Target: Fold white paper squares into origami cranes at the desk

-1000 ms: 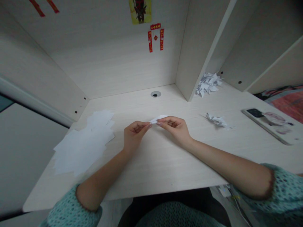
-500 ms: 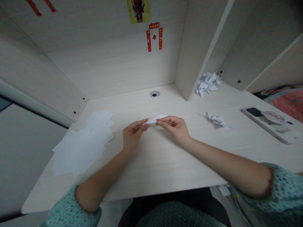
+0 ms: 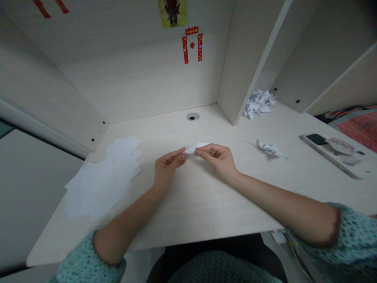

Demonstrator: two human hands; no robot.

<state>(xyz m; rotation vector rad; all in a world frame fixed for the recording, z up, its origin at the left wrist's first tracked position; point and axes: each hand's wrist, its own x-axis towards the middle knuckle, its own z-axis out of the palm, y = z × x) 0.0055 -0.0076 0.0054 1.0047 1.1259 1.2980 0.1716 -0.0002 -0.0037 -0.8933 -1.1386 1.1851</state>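
One pale desk (image 3: 176, 220) spreads on every side of its round cable hole (image 3: 193, 116), with an upright panel (image 3: 250, 59) rising to the hole's right. Loose white sheets (image 3: 103, 188) lie flat and overlapping to the left of the hole and nearer the person. A phone (image 3: 332, 155) rests back side up, well to the hole's right and also nearer the person. Two bare hands, the left hand (image 3: 167, 167) and the right hand (image 3: 219, 159), come together on the near side of the hole. A heap of folded pieces (image 3: 259, 104) sits to the hole's right, past the panel; a small cluster (image 3: 269, 149), also to its right, lies closer to the person. Smallest is the folded paper (image 3: 193, 148), a narrow white strip on the near side of the hole, pinched at its left end between left thumb and fingers and farther right between right thumb and forefinger, both grips closed down to the paper's thickness. Whether the strip touches the desk cannot be told. The step in hand appears to be shaping or pressing a fold; the next move seems to call for steady fingertips and an even crease.
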